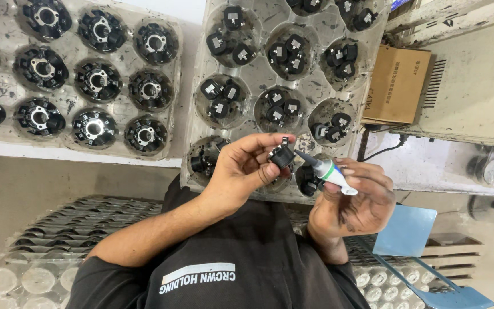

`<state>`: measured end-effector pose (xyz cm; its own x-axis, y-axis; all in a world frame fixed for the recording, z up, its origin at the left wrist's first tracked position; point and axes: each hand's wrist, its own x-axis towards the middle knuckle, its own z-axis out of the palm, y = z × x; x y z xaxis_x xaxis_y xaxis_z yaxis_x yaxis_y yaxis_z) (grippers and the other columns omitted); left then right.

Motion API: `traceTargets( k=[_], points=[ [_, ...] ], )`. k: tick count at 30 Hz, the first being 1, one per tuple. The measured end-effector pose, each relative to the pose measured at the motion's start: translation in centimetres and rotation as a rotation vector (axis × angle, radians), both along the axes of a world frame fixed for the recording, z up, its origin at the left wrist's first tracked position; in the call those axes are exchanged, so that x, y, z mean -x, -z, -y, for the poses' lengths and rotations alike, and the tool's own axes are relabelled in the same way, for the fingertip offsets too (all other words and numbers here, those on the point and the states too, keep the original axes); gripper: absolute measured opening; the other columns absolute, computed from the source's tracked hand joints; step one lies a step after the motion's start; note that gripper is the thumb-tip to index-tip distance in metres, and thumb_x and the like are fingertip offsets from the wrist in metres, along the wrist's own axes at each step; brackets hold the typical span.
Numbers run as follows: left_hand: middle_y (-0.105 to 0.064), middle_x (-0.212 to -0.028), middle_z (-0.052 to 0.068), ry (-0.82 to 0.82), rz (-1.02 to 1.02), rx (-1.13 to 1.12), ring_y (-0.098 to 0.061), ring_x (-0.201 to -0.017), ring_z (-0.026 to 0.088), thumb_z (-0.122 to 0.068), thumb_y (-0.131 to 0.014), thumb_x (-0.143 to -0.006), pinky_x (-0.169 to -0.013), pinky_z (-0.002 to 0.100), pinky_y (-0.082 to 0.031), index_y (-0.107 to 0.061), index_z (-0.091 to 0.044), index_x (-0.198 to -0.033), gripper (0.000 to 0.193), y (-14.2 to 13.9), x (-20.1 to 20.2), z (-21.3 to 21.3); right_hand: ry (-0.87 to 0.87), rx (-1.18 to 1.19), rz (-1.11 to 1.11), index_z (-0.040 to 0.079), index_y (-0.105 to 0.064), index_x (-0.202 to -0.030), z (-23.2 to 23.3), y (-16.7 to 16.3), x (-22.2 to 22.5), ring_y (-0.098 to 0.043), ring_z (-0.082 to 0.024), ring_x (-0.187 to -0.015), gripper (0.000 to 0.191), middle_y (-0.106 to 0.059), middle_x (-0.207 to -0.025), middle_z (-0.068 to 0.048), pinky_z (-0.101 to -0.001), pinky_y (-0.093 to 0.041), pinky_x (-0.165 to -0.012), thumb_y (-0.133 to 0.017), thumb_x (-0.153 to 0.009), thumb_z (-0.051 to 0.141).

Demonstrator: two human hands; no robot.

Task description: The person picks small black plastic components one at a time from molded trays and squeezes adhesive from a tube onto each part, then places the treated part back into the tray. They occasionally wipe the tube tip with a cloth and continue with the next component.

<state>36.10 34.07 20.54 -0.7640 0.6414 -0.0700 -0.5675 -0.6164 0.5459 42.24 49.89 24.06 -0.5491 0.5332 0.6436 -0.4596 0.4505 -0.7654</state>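
Observation:
My left hand [244, 169] pinches a small black plastic part [282, 155] between thumb and fingertips and holds it up at chest height. My right hand [353, 200] grips a small white tube with a green band [331, 171]. The tube's dark nozzle points at the black part and touches or nearly touches its side. Behind both hands lies a clear plastic tray [258, 77] whose round pockets each hold a few similar small black parts with pale squares on them.
A second clear tray [122, 109] at the left holds several round black ring-shaped parts. A brown cardboard box [396, 86] leans at the right against a grey machine [475, 74]. Stacked empty clear trays [41, 252] lie low left; a blue chair [406, 230] sits low right.

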Motion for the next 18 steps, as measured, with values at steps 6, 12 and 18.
traceTargets(
  k=[6, 12, 18],
  points=[
    [-0.056, -0.154, 0.015, 0.012, -0.057, 0.004, -0.065, -0.123, 0.018, 0.003, -0.063, -0.106, -0.105, 0.035, -0.059, -0.055, 0.0, -0.145, 0.04, 0.09, 0.07, 0.02, -0.027, -0.121, 0.171, 0.001, -0.056, -0.108, -0.35, -0.52, -0.39, -0.069, -0.023, -0.094, 0.032, -0.063, -0.106, -0.011, -0.0317, -0.063, -0.083, -0.083, -0.096, 0.012],
    [-0.058, -0.154, 0.015, 0.037, -0.035, 0.03, -0.067, -0.114, 0.017, 0.001, -0.062, -0.106, -0.101, 0.033, -0.059, -0.054, 0.0, -0.147, 0.041, 0.45, -0.07, -0.04, -0.016, -0.074, 0.168, 0.0, -0.056, -0.108, -0.39, -0.4, -0.3, -0.069, -0.022, -0.094, 0.03, -0.063, -0.101, -0.011, -0.0316, -0.062, -0.085, -0.083, -0.098, 0.008],
    [-0.06, -0.15, 0.014, 0.035, -0.005, 0.039, -0.07, -0.105, 0.017, -0.006, -0.064, -0.107, -0.097, 0.032, -0.06, -0.054, -0.001, -0.147, 0.041, 0.73, -0.09, -0.11, -0.028, -0.031, 0.188, -0.001, -0.057, -0.109, -0.17, -0.32, -0.21, -0.067, -0.022, -0.096, 0.029, -0.063, -0.103, -0.013, -0.0299, -0.06, -0.089, -0.082, -0.097, 0.004]
  ],
)
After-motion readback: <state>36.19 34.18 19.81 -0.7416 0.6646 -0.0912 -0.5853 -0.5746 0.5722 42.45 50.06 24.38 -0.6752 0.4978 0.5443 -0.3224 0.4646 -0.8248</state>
